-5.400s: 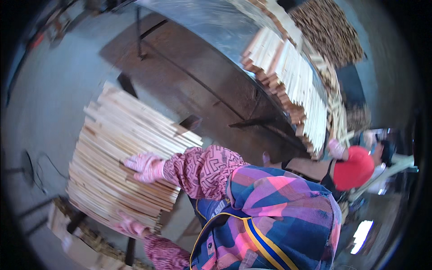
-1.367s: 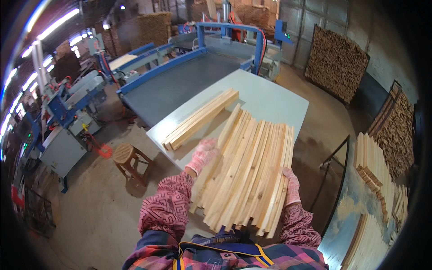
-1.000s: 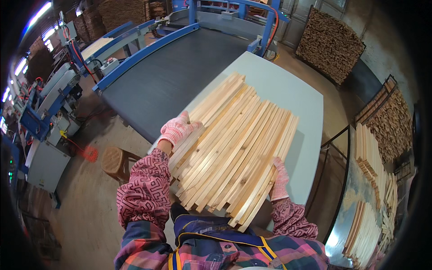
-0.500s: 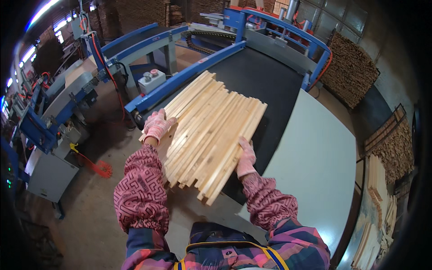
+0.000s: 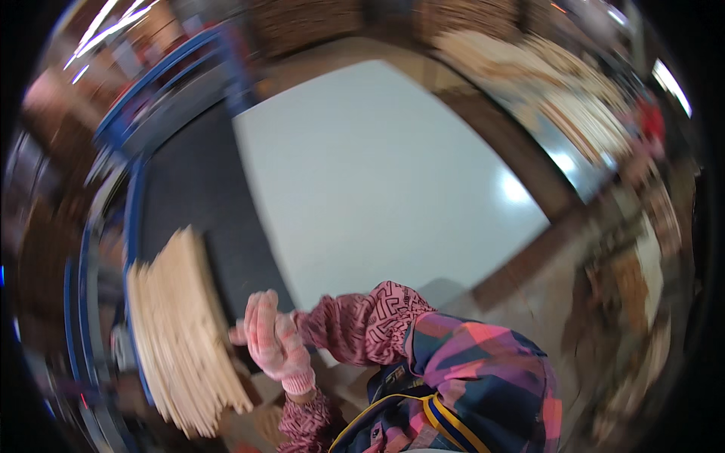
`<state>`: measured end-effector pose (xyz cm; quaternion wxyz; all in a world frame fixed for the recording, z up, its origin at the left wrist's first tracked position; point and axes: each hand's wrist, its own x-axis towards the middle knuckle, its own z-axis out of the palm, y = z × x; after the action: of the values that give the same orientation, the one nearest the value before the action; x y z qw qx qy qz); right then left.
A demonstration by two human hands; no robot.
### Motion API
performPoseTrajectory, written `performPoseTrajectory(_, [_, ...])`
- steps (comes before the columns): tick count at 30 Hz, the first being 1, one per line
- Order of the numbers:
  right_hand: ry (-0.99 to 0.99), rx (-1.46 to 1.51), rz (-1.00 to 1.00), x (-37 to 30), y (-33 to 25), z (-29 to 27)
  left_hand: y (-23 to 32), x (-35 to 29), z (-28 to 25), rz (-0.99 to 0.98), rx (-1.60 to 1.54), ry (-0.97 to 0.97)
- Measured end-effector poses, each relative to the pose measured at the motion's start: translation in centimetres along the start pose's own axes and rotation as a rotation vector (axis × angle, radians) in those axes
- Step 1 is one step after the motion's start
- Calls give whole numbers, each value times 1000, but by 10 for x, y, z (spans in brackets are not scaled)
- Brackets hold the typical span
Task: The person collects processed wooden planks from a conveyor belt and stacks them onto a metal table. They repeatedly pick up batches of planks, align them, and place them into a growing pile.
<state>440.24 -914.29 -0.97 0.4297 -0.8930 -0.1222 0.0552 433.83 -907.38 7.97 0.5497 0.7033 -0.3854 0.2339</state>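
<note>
My left hand (image 5: 276,343), in a pink-and-white knit glove, is raised beside the right edge of a batch of pale wooden slats (image 5: 181,325). Its fingers point upward, close together, with no slat in them. From the right my right forearm, in a pink patterned sleeve (image 5: 362,321), reaches across to the left hand. My right hand is mostly hidden behind the left, so its fingers cannot be made out. Side by side, the slats lie on the near end of the black conveyor belt (image 5: 192,177), their ends uneven. Both hands look apart from them.
A pale smooth tabletop (image 5: 362,174) adjoins the belt on the right. Blue machine frame (image 5: 136,196) edges the belt's left side. At the far right, more slats (image 5: 578,124) lie on a shiny surface. Wood stacks (image 5: 306,26) stand at the back.
The view has swung right, so the slats and belt now appear at the left. Both hands have let go of the slats' sides and come together at their right.
</note>
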Motion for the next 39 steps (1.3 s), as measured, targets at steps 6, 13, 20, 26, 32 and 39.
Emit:
performPoseTrajectory(6, [656,870,158,-309,116,-75,133,-40,199,126,-369,-431])
performPoseTrajectory(13, [1381,108,655,-647,171,-132,374,-118,446,484,-908,-904])
performPoseTrajectory(20, [1840,812,843,-834,192,-128,521,-222,615,627,-822,-1463])
performPoseTrajectory(26, [2277,1147,756,-981,251,-136,510,-282,767,716,-290,-1901])
performPoseTrajectory(32, [2076,699,1329,-1126,332,-234,513,-263,910,379,-187,-2011])
performPoseTrajectory(39, [1666,190,1508,-1307,450,-407,548,-260,1084,3,-277,-1783])
